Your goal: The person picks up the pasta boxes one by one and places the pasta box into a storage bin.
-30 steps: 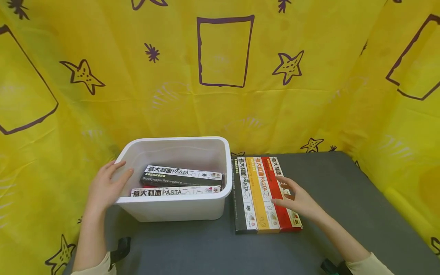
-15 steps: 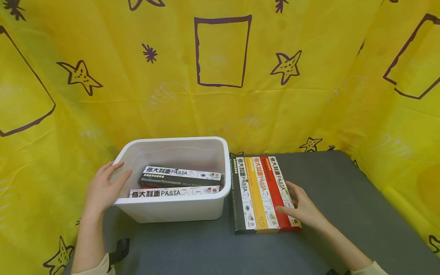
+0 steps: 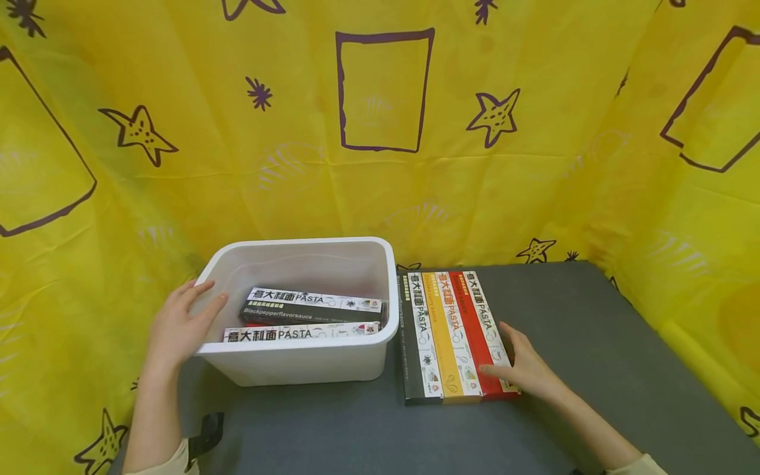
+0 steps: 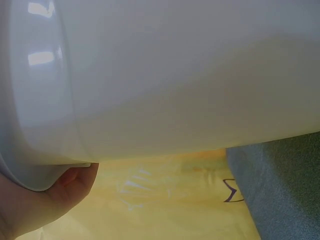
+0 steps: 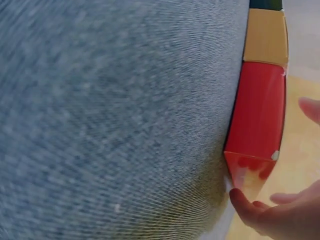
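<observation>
Currently straddling, with spread right hand [image 3: 525, 366], the red box [image 3: 474, 323], lengthwise front-to-back on the table [image 3: 309, 425]; gripping the white bin [image 3: 303, 366] with left hand [image 3: 181, 324], partly hidden; cannot make out right-fingertip contact.

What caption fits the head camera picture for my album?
Left grip on a white tub of pasta boxes, right grip at the red box in a row of three.
</observation>
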The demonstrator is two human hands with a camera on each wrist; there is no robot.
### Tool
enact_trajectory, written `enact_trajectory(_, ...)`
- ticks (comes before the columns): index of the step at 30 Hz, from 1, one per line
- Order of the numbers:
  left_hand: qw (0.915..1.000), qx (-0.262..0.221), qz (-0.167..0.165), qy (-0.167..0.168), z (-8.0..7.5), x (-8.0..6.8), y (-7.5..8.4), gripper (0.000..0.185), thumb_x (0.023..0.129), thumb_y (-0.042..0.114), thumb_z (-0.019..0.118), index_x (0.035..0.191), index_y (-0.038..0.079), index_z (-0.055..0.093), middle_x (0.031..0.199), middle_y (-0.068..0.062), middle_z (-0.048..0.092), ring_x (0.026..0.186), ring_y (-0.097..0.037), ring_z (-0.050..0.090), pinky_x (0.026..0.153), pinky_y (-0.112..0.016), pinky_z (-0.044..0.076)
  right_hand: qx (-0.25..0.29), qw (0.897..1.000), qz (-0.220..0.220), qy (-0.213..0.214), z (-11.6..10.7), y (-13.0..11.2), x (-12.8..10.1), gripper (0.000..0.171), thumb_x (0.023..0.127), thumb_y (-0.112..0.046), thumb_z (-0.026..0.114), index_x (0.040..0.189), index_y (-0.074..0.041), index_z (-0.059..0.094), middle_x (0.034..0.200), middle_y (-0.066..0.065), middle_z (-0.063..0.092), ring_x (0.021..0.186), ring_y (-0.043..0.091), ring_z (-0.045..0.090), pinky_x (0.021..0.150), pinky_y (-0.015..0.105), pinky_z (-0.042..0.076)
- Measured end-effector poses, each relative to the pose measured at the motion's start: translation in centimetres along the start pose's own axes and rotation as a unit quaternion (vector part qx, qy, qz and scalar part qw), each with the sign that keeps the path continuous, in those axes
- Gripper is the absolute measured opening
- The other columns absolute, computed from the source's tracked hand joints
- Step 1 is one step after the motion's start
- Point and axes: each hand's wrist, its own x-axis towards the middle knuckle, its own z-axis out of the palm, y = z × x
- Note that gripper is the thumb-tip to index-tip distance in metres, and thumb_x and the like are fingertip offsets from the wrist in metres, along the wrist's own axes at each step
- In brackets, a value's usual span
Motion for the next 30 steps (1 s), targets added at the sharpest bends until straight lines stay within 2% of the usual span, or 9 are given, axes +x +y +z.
enact_trajectory(4, 1.0000, 0.000, -0.001, 0.002, 0.02, 0.02, -0.03, 0.063, 0.099, 0.044, 0.050, 0.141, -0.003, 0.046, 0.150, -0.033, 0.028, 0.133, -0.058, 0.025, 0.102, -0.072, 0.020, -0.015, 1.000, -0.009, -0.010, 0.33, 0.21, 0.00, 0.111, 0.075, -0.041, 0.080, 0.148, 0.012, 0.015, 0.148, 0.033, 0.021, 0.126, 0.046, 0.034, 0.099, 0.062, 0.039)
enact_trajectory(7, 1.0000, 0.001, -0.001, 0.002, 0.00, 0.01, -0.01, 0.063, 0.099, 0.044, 0.049, 0.141, -0.003, 0.046, 0.149, -0.033, 0.028, 0.133, -0.058, 0.025, 0.102, -0.072, 0.020, -0.023, 0.999, -0.025, -0.009, 0.50, 0.19, -0.07, 0.110, 0.074, -0.039, 0.081, 0.146, 0.014, 0.016, 0.147, 0.033, 0.024, 0.124, 0.044, 0.036, 0.098, 0.058, 0.040)
enact_trajectory(12, 1.0000, 0.003, -0.002, 0.000, -0.03, -0.04, 0.09, 0.064, 0.099, 0.044, 0.049, 0.141, -0.003, 0.046, 0.150, -0.033, 0.028, 0.133, -0.058, 0.025, 0.102, -0.072, 0.020, -0.031, 0.999, -0.043, -0.006, 0.69, 0.35, 0.10, 0.110, 0.074, -0.040, 0.081, 0.147, 0.014, 0.018, 0.143, 0.031, 0.030, 0.118, 0.038, 0.040, 0.093, 0.050, 0.044)
enact_trajectory(21, 1.0000, 0.005, 0.001, 0.004, -0.04, -0.04, 0.08, 0.063, 0.099, 0.044, 0.049, 0.141, -0.003, 0.046, 0.149, -0.033, 0.029, 0.133, -0.057, 0.026, 0.102, -0.071, 0.020, -0.001, 0.996, -0.093, -0.007, 0.76, 0.46, 0.38, 0.106, 0.074, -0.032, 0.081, 0.147, 0.014, 0.019, 0.128, 0.023, 0.048, 0.103, 0.026, 0.051, 0.083, 0.036, 0.047)
enact_trajectory(26, 1.0000, 0.003, 0.000, 0.003, -0.03, -0.01, 0.06, 0.063, 0.099, 0.044, 0.049, 0.141, -0.003, 0.046, 0.149, -0.033, 0.029, 0.132, -0.058, 0.026, 0.102, -0.071, 0.020, -0.001, 0.996, -0.092, -0.008, 0.80, 0.51, 0.41, 0.107, 0.073, -0.031, 0.080, 0.146, 0.015, 0.017, 0.129, 0.023, 0.048, 0.103, 0.024, 0.052, 0.083, 0.034, 0.047)
enact_trajectory(30, 1.0000, 0.004, -0.004, 0.002, 0.02, 0.01, 0.01, 0.064, 0.099, 0.045, 0.048, 0.141, -0.003, 0.046, 0.150, -0.033, 0.029, 0.133, -0.057, 0.026, 0.102, -0.072, 0.020, 0.008, 0.996, -0.092, -0.010, 0.95, 0.54, 0.51, 0.105, 0.072, -0.030, 0.081, 0.147, 0.010, 0.020, 0.125, 0.018, 0.051, 0.101, 0.023, 0.054, 0.080, 0.033, 0.049)
